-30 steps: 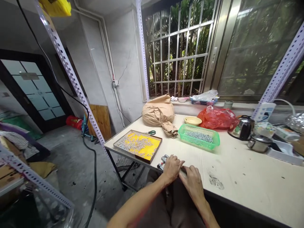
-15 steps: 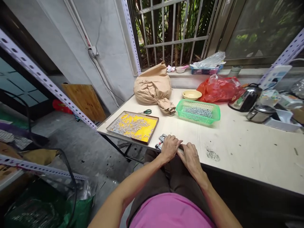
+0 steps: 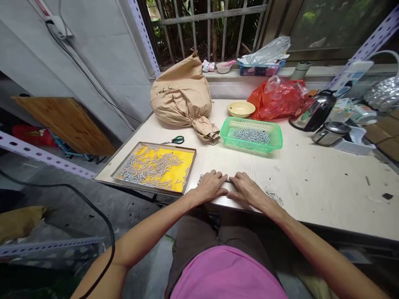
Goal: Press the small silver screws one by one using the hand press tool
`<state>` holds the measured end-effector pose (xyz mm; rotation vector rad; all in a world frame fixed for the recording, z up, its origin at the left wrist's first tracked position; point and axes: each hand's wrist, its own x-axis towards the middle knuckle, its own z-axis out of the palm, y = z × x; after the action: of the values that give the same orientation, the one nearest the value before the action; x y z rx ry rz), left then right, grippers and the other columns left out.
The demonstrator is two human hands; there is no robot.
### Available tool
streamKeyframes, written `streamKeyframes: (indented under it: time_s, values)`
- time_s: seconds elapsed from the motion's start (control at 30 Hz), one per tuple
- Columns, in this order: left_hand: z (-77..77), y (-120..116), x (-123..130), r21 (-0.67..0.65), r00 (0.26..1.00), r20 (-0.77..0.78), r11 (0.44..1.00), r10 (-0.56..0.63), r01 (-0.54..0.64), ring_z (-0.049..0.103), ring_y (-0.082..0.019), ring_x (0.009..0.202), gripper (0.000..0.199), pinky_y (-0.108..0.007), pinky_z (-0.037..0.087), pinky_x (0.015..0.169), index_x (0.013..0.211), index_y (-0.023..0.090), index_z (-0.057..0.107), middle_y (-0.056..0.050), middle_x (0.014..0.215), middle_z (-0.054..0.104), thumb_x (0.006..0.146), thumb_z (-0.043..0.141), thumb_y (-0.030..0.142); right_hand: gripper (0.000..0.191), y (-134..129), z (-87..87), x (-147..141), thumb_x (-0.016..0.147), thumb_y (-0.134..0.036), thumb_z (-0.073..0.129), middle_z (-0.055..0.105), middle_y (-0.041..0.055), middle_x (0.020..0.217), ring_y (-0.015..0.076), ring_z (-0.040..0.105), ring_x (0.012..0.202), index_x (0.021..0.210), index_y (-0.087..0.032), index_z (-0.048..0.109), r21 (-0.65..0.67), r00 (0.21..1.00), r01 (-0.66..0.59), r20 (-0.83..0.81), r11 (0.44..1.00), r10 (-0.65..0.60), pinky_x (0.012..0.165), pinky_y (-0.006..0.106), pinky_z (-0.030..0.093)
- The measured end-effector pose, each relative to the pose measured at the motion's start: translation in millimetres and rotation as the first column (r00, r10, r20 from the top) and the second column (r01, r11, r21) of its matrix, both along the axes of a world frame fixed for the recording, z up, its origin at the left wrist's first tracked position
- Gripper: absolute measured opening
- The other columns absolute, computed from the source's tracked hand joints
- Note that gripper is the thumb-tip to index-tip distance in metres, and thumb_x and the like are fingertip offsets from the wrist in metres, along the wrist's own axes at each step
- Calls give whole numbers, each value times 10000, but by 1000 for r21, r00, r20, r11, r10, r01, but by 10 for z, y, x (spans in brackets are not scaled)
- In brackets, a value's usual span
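Note:
My left hand (image 3: 211, 185) rests at the front edge of the table, fingers curled over a slim metal tool (image 3: 200, 178). Only its silvery left end and a dark strip between my hands show; the rest is covered, so its kind is unclear. Just to the right, my right hand (image 3: 247, 190) has its fingers closed on the other end of the same tool. Left of my hands lies a shallow tray (image 3: 192, 167) with a yellow lining and many small metal pins (image 3: 158, 168). Beyond my hands stands a green plastic basket (image 3: 279, 139) holding similar small metal pieces (image 3: 251, 135).
Green-handled scissors (image 3: 177, 140) lie behind the tray. Further back are a brown paper bag (image 3: 182, 93), a yellow bowl (image 3: 241, 109) and a red plastic bag (image 3: 277, 99). A kettle (image 3: 314, 110) and a metal pot (image 3: 330, 133) stand at the right.
The metal tool has gone from the table's front edge, above my lap, onto the tabletop with both hands. My hands lie flatter and lower over it. The view has shifted closer to the table.

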<state>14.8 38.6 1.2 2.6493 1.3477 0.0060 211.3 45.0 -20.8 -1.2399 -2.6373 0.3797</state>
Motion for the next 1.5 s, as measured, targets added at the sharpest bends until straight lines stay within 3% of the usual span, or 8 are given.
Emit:
streamKeyframes:
  time_s: [0.27, 0.53, 0.7, 0.8, 0.87, 1.0, 1.1, 1.5]
  values:
    - [19, 159, 83, 17, 997, 3, 997, 73, -73, 497, -256, 993, 356, -351, 428, 742, 1061, 168, 561, -93, 1047, 570, 792, 652, 383, 277, 312, 103, 23, 829, -342, 631, 579, 84, 930, 220, 525, 864, 1039, -165, 596, 40, 989, -96, 115, 995, 91, 744, 329, 409]
    - [-215, 72, 179, 44, 974, 88, 976, 210, -215, 509, -231, 935, 163, -357, 409, 715, 843, 196, 603, -57, 904, 593, 841, 612, 358, 265, 283, -145, 21, 951, -319, 411, 568, 44, 752, 184, 537, 729, 811, -205, 605, 132, 993, -93, -62, 987, 102, 665, 301, 418]
    - [-247, -11, 205, 76, 961, 114, 963, 250, -260, 507, -255, 971, 347, -385, 434, 764, 1059, 170, 568, -85, 989, 594, 806, 649, 393, 317, 311, -228, 81, 904, -387, 487, 616, 95, 1015, 225, 577, 937, 1154, -214, 578, 95, 991, -88, -91, 992, 97, 797, 360, 478]
    - [-110, -28, 25, 76, 947, 218, 963, 236, -258, 488, -260, 1063, 558, -376, 445, 826, 1226, 162, 488, -128, 1185, 542, 773, 679, 425, 649, 236, -223, 160, 837, -472, 555, 460, 139, 1362, 271, 474, 1214, 1405, -219, 368, 57, 992, -50, -113, 997, 56, 933, 416, 460]
    - [19, 17, -233, 101, 920, 276, 944, 277, -314, 487, -240, 1076, 416, -356, 442, 850, 1186, 188, 536, -116, 1199, 539, 830, 622, 386, 777, 131, -220, 221, 821, -505, 561, 324, 131, 1476, 283, 384, 1306, 1475, -244, 231, 28, 995, -10, -99, 1000, 13, 963, 423, 454]
    - [195, 200, -882, 164, 804, 190, 790, 563, -591, 510, -224, 929, 209, -340, 438, 781, 861, 178, 671, -86, 891, 603, 914, 488, 263, 760, -132, -262, 292, 851, -488, 531, 325, 98, 1484, 275, 351, 1332, 1490, -280, 176, 21, 988, 82, -133, 996, -79, 984, 426, 453]
    - [162, 307, -1207, 159, 771, 115, 755, 626, -637, 496, -231, 942, 187, -329, 431, 761, 783, 170, 676, -88, 865, 601, 883, 534, 238, 682, -288, -306, 245, 878, -455, 507, 403, 87, 1436, 261, 383, 1312, 1473, -278, 225, 19, 971, 119, -209, 993, -113, 1005, 434, 442]
    - [-73, 477, -1306, 116, 732, 19, 725, 681, -678, 515, -237, 941, 151, -322, 423, 742, 813, 146, 640, -106, 910, 602, 853, 506, 200, 332, -265, -166, -27, 940, -327, 448, 614, 88, 1198, 228, 534, 1161, 1239, -223, 545, 44, 961, 33, -274, 999, -19, 1007, 476, 420]
